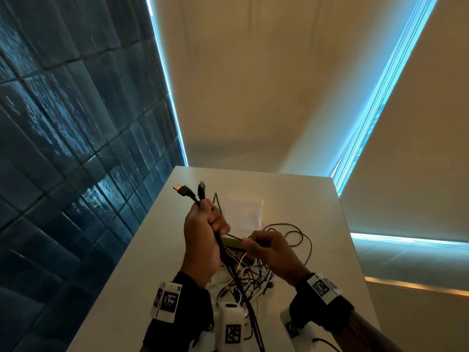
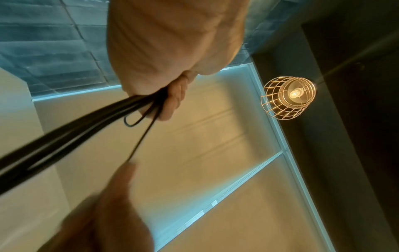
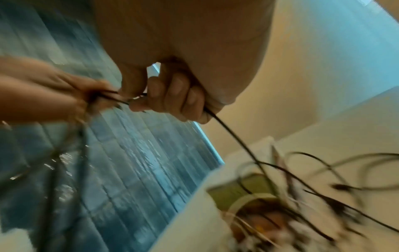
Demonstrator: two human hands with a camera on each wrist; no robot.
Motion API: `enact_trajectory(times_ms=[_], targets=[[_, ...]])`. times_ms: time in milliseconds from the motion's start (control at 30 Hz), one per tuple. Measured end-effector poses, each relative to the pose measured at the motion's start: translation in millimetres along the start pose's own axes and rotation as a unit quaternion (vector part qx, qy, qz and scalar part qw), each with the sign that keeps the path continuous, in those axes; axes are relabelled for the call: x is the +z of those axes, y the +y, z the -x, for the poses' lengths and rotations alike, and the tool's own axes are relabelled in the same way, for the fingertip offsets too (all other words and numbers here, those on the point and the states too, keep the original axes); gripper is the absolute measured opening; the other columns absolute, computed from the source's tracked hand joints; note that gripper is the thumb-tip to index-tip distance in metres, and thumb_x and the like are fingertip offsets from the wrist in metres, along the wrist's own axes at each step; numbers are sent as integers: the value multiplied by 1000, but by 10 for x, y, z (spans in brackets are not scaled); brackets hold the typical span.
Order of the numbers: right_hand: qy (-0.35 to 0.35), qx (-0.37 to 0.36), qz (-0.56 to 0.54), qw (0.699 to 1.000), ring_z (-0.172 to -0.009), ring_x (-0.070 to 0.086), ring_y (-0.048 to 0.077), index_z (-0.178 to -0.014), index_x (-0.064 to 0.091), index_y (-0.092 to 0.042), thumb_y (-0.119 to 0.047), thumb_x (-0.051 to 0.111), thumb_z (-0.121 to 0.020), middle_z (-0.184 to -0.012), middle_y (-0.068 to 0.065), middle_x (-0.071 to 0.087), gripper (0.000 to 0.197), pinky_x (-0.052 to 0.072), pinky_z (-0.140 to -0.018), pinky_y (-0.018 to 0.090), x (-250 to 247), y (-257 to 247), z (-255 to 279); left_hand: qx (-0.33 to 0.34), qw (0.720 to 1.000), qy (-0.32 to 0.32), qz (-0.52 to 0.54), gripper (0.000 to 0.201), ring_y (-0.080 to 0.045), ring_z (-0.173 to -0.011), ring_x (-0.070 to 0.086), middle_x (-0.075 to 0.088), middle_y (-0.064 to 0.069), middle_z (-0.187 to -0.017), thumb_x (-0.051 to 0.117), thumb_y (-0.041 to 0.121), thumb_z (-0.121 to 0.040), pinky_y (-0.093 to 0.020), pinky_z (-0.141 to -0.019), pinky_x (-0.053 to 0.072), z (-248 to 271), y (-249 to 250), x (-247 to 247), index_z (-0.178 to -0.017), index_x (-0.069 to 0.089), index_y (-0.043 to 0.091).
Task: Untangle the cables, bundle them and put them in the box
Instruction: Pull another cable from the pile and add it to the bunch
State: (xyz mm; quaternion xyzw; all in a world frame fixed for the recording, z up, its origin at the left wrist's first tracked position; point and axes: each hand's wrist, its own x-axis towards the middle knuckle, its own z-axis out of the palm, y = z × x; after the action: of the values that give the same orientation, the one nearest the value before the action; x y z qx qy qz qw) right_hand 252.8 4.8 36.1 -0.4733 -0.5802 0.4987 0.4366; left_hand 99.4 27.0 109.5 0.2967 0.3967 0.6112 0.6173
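From the head view, the left hand [image 1: 203, 240] grips a bunch of thick black cables [image 1: 200, 196], two plugs sticking up past the fist, above the white desk [image 1: 317, 224]. The right hand [image 1: 269, 252] pinches a thin black cable [image 3: 233, 138], seen clearly only in the right wrist view, trailing down to the tangle [image 1: 248, 280] on the near desk. Only the left wrist view shows a caged lamp [image 2: 288, 98] overhead.

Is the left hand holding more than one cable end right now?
Yes, in the head view the left hand grips thick black cables, and two connector ends stick up above its fist.
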Motion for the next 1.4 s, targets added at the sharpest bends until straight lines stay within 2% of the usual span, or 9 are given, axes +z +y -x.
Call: enact_trajectory(times_ms=[167, 467, 700, 833, 967, 1067, 1200, 1333, 1400], targets=[[50, 89, 5, 995, -50, 45, -3, -66, 61, -6, -26, 65, -89, -59, -5, 55, 31, 35, -50, 10, -182, 596, 56, 39, 999, 7, -24, 33, -8, -48, 19, 27, 6, -57, 31, 15, -104, -27, -48, 15, -3, 63, -151, -71, 34, 20], [37, 147, 87, 985, -61, 53, 7, -64, 69, -17, -29, 62, -92, -64, -5, 63, 32, 42, -62, 25, -258, 1118, 81, 114, 990, 64, -52, 34, -6, -45, 19, 28, 9, -56, 31, 14, -104, -21, -42, 15, -6, 318, -338, -71, 38, 20], [187, 135, -34, 972, -50, 33, 16, -75, 68, -7, -22, 57, -94, -53, 3, 41, 26, 24, -46, 26, -172, 449, -266, 12, 993, 38, -110, 28, -9, -46, 28, 38, 4, -58, 32, 14, -103, -23, -44, 20, -28, 50, -271, -77, 40, 17], [107, 39, -100, 988, -47, 25, 11, -90, 62, -2, -17, 54, -96, -55, -2, 32, 17, 19, -44, 24, -70, -217, -231, -40, 992, 41, -117, 25, -16, -54, 41, 49, -5, -65, 31, 14, -104, -28, -50, 27, -4, -168, -133, -82, 43, 12], [5, -18, -93, 995, -44, 39, 2, -90, 59, 9, -4, 53, -95, -52, -9, 46, 14, 35, -43, 12, 28, -594, -54, -67, 993, 59, -74, 33, -20, -59, 46, 58, -5, -62, 32, 18, -105, -31, -57, 35, 11, -236, -46, -81, 52, 8], [-36, -15, -58, 998, -47, 46, 2, -89, 64, 6, -5, 58, -93, -55, -9, 55, 13, 39, -50, 14, 68, -539, 35, -88, 995, 56, 1, 34, -23, -61, 51, 58, -8, -63, 31, 20, -105, -35, -63, 41, 9, -213, -10, -82, 51, 6], [-48, 31, -62, 996, -57, 50, 13, -88, 69, -3, -16, 63, -92, -69, 8, 58, 15, 43, -56, 24, 55, -276, 107, -109, 988, 24, 111, 29, -17, -52, 43, 46, -4, -64, 29, 19, -105, -31, -55, 35, 14, -162, 37, -80, 41, 13], [-60, 50, -73, 994, -47, 39, 2, -74, 67, -14, -27, 55, -96, -57, -11, 52, 28, 31, -49, 16, 27, -2, 151, -83, 992, 2, 91, 30, -9, -45, 27, 33, 3, -59, 31, 15, -103, -25, -46, 25, 37, -140, 53, -73, 37, 16], [-25, 41, -51, 998, -50, 42, 1, -73, 67, -9, -28, 53, -97, -58, -10, 53, 33, 33, -51, 14, 17, 185, 119, -53, 996, -12, 68, 32, -9, -46, 23, 30, 4, -59, 32, 14, -102, -26, -48, 20, 65, -94, 66, -70, 34, 17]])
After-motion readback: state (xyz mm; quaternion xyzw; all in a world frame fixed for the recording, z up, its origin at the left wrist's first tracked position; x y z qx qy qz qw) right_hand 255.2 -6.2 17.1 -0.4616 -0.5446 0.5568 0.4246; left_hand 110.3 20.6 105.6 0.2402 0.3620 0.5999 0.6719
